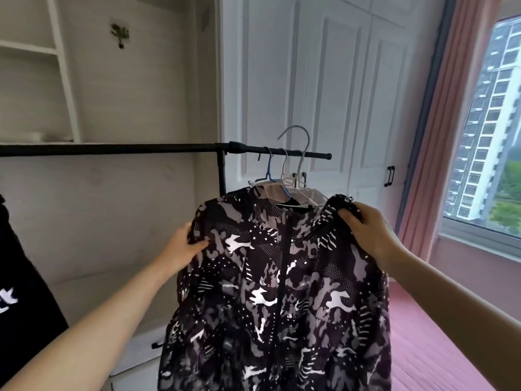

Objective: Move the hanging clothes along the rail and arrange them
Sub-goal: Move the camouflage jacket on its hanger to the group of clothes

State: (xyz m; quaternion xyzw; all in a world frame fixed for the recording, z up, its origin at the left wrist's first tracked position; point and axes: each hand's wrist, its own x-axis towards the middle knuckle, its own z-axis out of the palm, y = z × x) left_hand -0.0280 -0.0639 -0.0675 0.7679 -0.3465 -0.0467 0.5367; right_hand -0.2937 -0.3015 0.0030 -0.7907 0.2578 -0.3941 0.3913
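A black rail runs level across the view from the left edge to a capped right end, with a black upright post joining it under a thicker coupling. Near the right end, three hanger hooks sit on the rail close together: one blue, two pale. A fourth pale hook stands above the rail, apart from it. Light garments hang from those hangers, bunched tight. At the far left edge a black garment with white print shows below the rail.

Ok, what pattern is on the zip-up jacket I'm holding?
Black, grey and white camouflage print on the zip-up jacket, clearest in the head view.
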